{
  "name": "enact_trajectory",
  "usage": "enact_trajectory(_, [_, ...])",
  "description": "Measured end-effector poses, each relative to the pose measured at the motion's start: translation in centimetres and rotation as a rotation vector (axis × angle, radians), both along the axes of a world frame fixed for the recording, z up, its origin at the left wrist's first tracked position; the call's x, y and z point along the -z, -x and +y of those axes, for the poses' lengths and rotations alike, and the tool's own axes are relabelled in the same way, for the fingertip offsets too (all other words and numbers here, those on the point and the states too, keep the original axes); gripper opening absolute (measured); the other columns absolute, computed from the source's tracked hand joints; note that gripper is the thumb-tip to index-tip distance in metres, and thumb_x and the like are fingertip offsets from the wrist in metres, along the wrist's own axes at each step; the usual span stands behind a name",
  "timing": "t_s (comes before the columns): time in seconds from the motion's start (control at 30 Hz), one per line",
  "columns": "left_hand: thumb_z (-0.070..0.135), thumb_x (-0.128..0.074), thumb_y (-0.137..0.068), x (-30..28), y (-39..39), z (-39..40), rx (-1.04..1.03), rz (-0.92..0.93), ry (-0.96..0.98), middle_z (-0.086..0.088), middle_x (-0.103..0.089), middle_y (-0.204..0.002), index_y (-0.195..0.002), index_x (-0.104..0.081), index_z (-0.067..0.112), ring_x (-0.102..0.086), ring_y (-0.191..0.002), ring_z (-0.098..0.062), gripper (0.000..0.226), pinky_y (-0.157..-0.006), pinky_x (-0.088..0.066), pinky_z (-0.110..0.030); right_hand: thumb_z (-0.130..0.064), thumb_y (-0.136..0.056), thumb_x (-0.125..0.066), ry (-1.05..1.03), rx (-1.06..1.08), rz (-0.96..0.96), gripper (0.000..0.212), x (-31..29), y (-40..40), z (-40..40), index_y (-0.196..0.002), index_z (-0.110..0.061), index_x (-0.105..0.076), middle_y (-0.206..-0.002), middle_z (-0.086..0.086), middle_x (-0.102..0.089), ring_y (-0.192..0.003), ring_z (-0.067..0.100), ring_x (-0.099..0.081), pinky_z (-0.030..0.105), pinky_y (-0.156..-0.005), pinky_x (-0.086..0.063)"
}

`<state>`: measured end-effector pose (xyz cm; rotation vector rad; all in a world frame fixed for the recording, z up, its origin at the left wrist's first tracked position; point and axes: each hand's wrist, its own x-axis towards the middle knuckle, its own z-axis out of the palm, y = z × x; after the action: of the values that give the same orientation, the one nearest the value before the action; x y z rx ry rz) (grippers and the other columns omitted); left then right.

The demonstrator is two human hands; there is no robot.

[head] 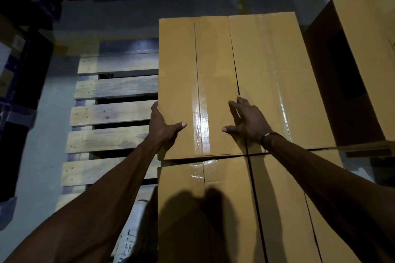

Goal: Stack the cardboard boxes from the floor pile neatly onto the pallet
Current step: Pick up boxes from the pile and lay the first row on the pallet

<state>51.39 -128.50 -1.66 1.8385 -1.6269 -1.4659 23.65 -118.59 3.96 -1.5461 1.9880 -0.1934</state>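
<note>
Four taped cardboard boxes sit in a two-by-two block on the right half of the wooden pallet; its left slats are bare. All four are sealed with clear glossy tape along the top seam, so contents cannot be seen.

Far-left box: both hands on its near end. Left hand wraps the left top edge, fingers over the side, thumb flat on the lid. Right hand lies on the lid with fingers spread wide, reaching the gap against the far-right box. Dark wristband on the right wrist.

Near-left box and near-right box lie closest to the camera, partly shadowed.

Another carton stands just right of the block, dark handle cut-out in its side.

No printing readable on any box. Pale item by the pallet's near edge carries lettering, too blurred to read.
</note>
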Motion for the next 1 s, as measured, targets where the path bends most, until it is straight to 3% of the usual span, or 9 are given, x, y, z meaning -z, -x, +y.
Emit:
enact_trajectory(0.13, [0.049,-0.090,-0.058,-0.2,0.0,0.1,0.034,-0.013,0.025,-0.008,-0.039,-0.150,-0.156,-0.014,0.025,-0.043,-0.135,-0.030,0.127,-0.112,-0.042,-0.056,-0.046,-0.077,-0.087,0.008,-0.012,-0.030,0.100,0.2,0.4,0.2,-0.156,-0.012,-0.037,-0.167,0.018,-0.022,-0.154,0.035,-0.021,0.048,-0.119,-0.028])
enact_trajectory(0.3, [0.034,-0.094,-0.072,0.0,0.1,-0.1,0.073,-0.027,0.056,-0.010,-0.037,-0.152,-0.158,-0.014,0.021,-0.042,-0.136,-0.030,0.118,-0.111,-0.043,-0.053,-0.043,-0.079,-0.085,-0.014,-0.029,-0.026,0.098,0.2,0.3,0.1,-0.157,-0.011,-0.034,-0.167,0.017,-0.022,-0.152,0.036,-0.023,0.047,-0.118,-0.030])
enact_trajectory(0.47, [0.034,-0.094,-0.072,-0.2,0.1,-0.1,0.079,-0.038,0.044,-0.010,-0.037,-0.151,-0.158,-0.014,0.023,-0.042,-0.136,-0.030,0.118,-0.111,-0.043,-0.052,-0.040,-0.082,-0.084,-0.027,-0.047,-0.020,0.094,0.2,0.3,0.1,-0.156,-0.009,-0.033,-0.167,0.018,-0.019,-0.154,0.037,-0.018,0.049,-0.120,-0.029])
enact_trajectory(0.67, [0.072,-0.082,-0.056,0.1,-0.5,1.0,0.093,-0.062,0.000,-0.013,-0.038,-0.154,-0.160,0.000,0.025,-0.045,-0.137,-0.033,0.141,-0.111,-0.044,-0.058,-0.045,-0.084,-0.081,-0.025,-0.064,-0.041,0.098,1.4,0.7,0.6,-0.160,-0.015,-0.027,-0.171,0.015,-0.004,-0.157,0.035,-0.005,0.055,-0.123,-0.025])
enact_trajectory(0.83, [0.047,-0.077,-0.088,-1.0,-0.8,4.4,0.176,-0.113,0.098,-0.019,-0.020,-0.165,-0.164,0.011,0.019,-0.030,-0.147,-0.033,0.119,-0.117,-0.031,-0.044,-0.050,-0.083,-0.079,-0.052,-0.018,-0.022,0.101,1.7,-0.2,1.9,-0.162,-0.024,-0.023,-0.171,0.013,0.004,-0.157,0.036,-0.002,0.056,-0.123,-0.026])
enact_trajectory(0.93, [0.047,-0.074,-0.090,-1.4,-1.5,6.2,0.249,-0.132,0.092,-0.021,-0.011,-0.166,-0.164,0.007,0.028,-0.027,-0.149,-0.037,0.111,-0.117,-0.032,-0.046,-0.056,-0.078,-0.081,-0.076,-0.034,-0.017,0.110,1.6,-1.3,3.7,-0.163,-0.027,-0.019,-0.171,0.015,0.006,-0.157,0.036,0.002,0.060,-0.121,-0.028])
enact_trajectory(1.0, [0.053,-0.080,-0.082,-1.8,-2.3,7.4,0.290,-0.130,0.061,-0.019,-0.009,-0.166,-0.164,0.005,0.036,-0.028,-0.149,-0.039,0.120,-0.117,-0.033,-0.047,-0.061,-0.072,-0.084,-0.098,-0.033,-0.031,0.119,1.3,-1.9,5.0,-0.164,-0.029,-0.016,-0.171,0.015,0.010,-0.157,0.036,0.006,0.062,-0.121,-0.026])
